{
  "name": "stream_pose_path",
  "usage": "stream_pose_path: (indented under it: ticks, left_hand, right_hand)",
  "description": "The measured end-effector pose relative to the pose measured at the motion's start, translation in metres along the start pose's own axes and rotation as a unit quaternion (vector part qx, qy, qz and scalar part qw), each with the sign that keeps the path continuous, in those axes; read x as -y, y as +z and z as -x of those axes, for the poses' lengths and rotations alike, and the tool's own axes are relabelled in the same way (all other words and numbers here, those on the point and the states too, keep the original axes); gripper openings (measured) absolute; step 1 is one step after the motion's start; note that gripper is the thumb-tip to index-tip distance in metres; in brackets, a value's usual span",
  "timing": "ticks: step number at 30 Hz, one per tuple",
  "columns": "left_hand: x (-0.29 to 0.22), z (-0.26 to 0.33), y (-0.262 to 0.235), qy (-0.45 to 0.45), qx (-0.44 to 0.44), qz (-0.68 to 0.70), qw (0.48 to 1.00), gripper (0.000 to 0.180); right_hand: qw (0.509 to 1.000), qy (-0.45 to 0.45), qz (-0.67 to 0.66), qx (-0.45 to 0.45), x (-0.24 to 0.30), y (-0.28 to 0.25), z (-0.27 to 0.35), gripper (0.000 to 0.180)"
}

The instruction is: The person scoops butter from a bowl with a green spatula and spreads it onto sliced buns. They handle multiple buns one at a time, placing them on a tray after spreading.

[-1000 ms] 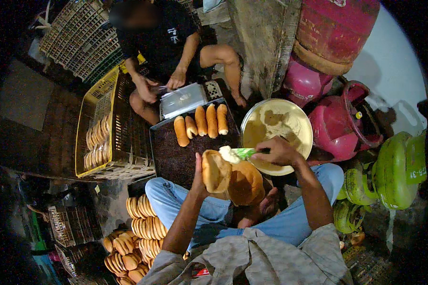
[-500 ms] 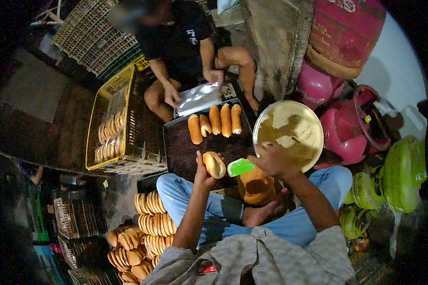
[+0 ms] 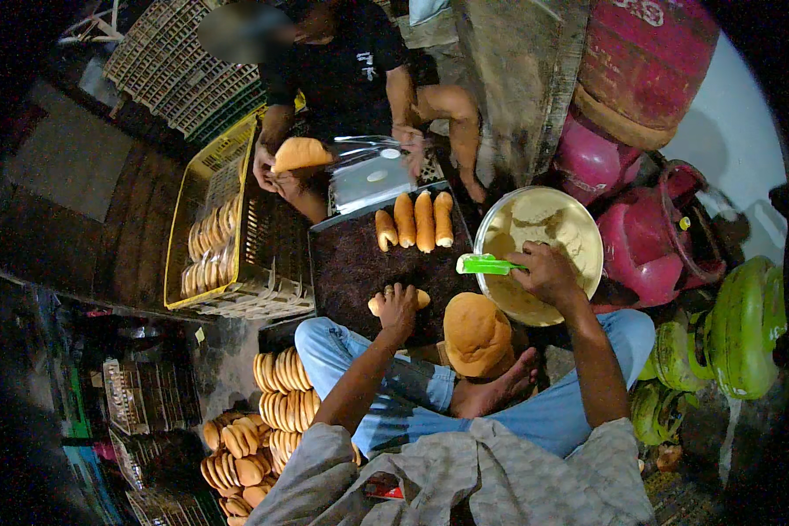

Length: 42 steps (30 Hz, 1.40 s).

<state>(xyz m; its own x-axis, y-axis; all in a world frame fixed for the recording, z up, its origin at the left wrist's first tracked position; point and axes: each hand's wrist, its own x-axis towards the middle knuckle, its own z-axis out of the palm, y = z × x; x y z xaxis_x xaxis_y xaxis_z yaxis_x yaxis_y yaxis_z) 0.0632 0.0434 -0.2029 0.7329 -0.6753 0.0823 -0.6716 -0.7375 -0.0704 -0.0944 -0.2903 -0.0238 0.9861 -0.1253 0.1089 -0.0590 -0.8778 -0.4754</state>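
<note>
My left hand (image 3: 398, 307) is closed over a bread roll (image 3: 422, 299), which lies on the dark tray (image 3: 346, 272) in front of me. My fingers cover most of the roll. In my right hand (image 3: 548, 273) is a green spatula (image 3: 486, 264) with pale cream on its blade. It is held over the near left rim of a large round basin (image 3: 579, 215) of cream. Several filled rolls (image 3: 424, 221) stand in a row at the tray's far side. Close to my crossed legs sits a stack of large brown buns (image 3: 478, 333).
Across the tray a co-worker's hand holds a bun (image 3: 302, 154), beside clear plastic bags (image 3: 373, 180). A yellow crate (image 3: 174, 254) with packed bread stands at left. Piled buns (image 3: 282, 373) lie by my left knee. Pink gas cylinders (image 3: 631, 237) and green ones (image 3: 741, 324) stand at right.
My left hand has lowered the roll onto the tray. My right hand has drawn the spatula right, to the basin. One roll has left the row, and the co-worker now holds a bun.
</note>
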Motion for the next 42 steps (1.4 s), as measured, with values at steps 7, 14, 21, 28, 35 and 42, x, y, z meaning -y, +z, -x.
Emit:
stream_pose_path:
  ticks: [7, 14, 21, 28, 35, 42]
  left_hand:
    - [0.097, -0.025, 0.040, -0.322, 0.109, 0.827, 0.448, 0.028]
    - [0.124, -0.098, -0.002, -0.303, -0.023, 0.675, 0.672, 0.050]
    - [-0.058, -0.045, -0.106, 0.126, -0.145, 0.235, 0.953, 0.085]
    - [-0.120, 0.018, -0.098, 0.290, 0.081, 0.166, 0.939, 0.133]
    - [-0.102, 0.034, -0.129, 0.191, 0.142, 0.202, 0.950, 0.127]
    - [-0.069, 0.030, -0.163, -0.113, 0.090, 0.553, 0.820, 0.076]
  right_hand:
    - [0.999, 0.043, 0.004, 0.006, -0.021, -0.019, 0.006, 0.029]
    - [0.999, 0.009, 0.031, -0.042, -0.043, -0.027, 0.009, 0.032]
    - [0.939, 0.271, 0.160, 0.143, -0.047, -0.031, 0.013, 0.034]
    - [0.949, 0.213, 0.162, 0.164, -0.045, 0.049, 0.020, 0.025]
    - [0.893, 0.018, 0.239, 0.382, -0.078, 0.108, 0.021, 0.014]
    - [0.962, 0.083, -0.184, 0.184, -0.082, 0.008, 0.037, 0.025]
